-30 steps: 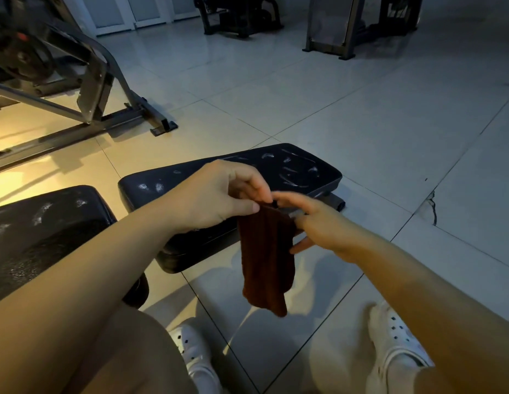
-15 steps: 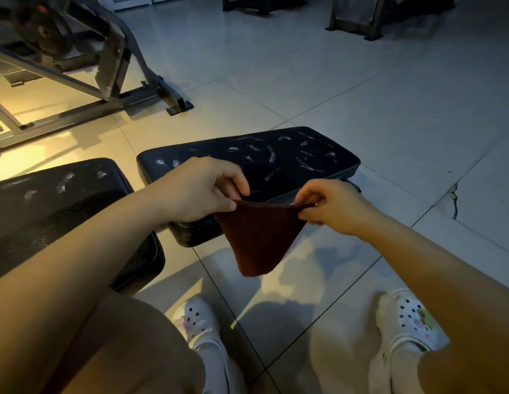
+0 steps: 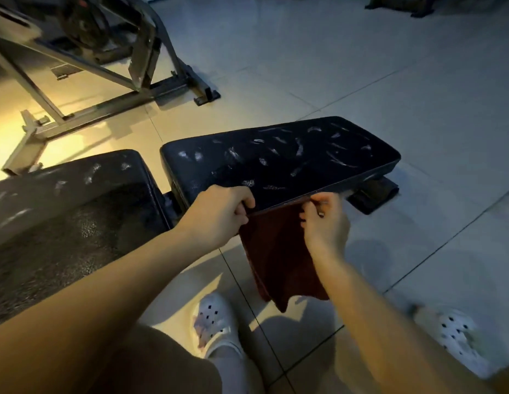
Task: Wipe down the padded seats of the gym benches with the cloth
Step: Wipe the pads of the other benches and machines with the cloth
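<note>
A dark red cloth (image 3: 279, 260) hangs spread between my two hands, just in front of the near edge of a black padded bench seat (image 3: 281, 157) marked with white smears. My left hand (image 3: 219, 217) pinches the cloth's upper left corner. My right hand (image 3: 326, 220) pinches the upper right corner, so the top edge is pulled taut. A second black padded seat (image 3: 68, 200), also smeared, lies to the left, close beside the first.
A grey steel machine frame (image 3: 105, 78) with a weight plate stands on the tiled floor behind the benches at upper left. My feet in white perforated clogs (image 3: 213, 322) stand on the tiles below the cloth. Open tiled floor (image 3: 389, 81) stretches to the right.
The cloth hung from my left hand alone; my right hand took its other corner and both hands pulled it out flat. The hands have moved up to the bench's near edge.
</note>
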`<control>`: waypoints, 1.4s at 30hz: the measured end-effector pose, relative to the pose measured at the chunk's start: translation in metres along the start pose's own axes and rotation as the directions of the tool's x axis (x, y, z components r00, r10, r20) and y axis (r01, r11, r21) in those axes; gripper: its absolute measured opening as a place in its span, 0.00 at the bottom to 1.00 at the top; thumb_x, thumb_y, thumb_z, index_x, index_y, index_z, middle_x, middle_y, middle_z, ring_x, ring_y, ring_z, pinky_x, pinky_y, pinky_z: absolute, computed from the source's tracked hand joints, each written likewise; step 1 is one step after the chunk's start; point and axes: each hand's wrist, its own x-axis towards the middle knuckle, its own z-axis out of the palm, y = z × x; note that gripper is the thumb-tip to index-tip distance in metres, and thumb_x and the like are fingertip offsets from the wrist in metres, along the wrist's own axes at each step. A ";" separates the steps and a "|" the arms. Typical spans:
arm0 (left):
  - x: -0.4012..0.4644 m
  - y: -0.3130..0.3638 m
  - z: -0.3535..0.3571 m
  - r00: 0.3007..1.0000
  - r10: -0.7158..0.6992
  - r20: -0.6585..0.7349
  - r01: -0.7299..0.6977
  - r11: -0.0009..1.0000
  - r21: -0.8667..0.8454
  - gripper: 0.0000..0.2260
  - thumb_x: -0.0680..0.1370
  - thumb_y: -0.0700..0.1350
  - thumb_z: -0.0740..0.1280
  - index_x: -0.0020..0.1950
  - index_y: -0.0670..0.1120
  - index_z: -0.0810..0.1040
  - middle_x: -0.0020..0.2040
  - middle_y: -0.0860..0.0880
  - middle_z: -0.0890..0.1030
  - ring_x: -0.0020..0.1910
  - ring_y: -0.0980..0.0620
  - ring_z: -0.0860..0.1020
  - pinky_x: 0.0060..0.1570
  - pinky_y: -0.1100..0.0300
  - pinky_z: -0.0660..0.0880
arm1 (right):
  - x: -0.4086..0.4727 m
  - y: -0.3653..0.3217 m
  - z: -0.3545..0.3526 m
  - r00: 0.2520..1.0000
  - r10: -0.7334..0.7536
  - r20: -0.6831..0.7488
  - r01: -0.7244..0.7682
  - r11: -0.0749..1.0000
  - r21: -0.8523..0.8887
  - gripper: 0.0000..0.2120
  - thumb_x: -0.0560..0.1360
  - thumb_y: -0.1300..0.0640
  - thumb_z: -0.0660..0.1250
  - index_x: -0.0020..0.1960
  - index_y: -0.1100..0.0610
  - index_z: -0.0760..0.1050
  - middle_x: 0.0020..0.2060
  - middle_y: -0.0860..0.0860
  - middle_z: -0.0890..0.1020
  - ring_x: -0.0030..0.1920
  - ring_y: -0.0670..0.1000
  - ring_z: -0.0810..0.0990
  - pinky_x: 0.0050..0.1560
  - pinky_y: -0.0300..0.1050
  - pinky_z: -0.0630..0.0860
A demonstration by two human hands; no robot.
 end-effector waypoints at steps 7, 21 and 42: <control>0.032 0.008 0.007 0.999 0.045 0.015 -0.046 0.995 0.093 0.10 0.78 0.37 0.66 0.55 0.49 0.77 0.46 0.54 0.82 0.48 0.55 0.79 0.51 0.54 0.77 | -0.019 0.014 0.094 0.960 0.273 0.071 -0.256 0.741 0.621 0.26 0.84 0.55 0.55 0.77 0.40 0.52 0.64 0.41 0.69 0.56 0.36 0.74 0.46 0.27 0.73; 0.090 0.023 0.034 0.979 0.203 0.006 -0.196 0.937 0.289 0.16 0.78 0.49 0.61 0.63 0.47 0.77 0.66 0.48 0.76 0.60 0.56 0.73 0.56 0.66 0.67 | 0.108 0.053 0.096 0.936 0.266 -0.232 -0.067 0.780 0.622 0.40 0.79 0.46 0.61 0.80 0.56 0.41 0.79 0.54 0.47 0.79 0.53 0.47 0.77 0.57 0.53; 0.186 0.043 0.110 0.965 0.261 0.005 -0.229 0.838 0.496 0.21 0.82 0.52 0.49 0.75 0.48 0.63 0.76 0.47 0.63 0.77 0.50 0.53 0.75 0.46 0.47 | 0.157 0.081 0.077 0.907 0.301 -0.295 0.006 0.690 0.723 0.29 0.80 0.43 0.53 0.78 0.41 0.46 0.78 0.51 0.55 0.77 0.52 0.58 0.72 0.60 0.64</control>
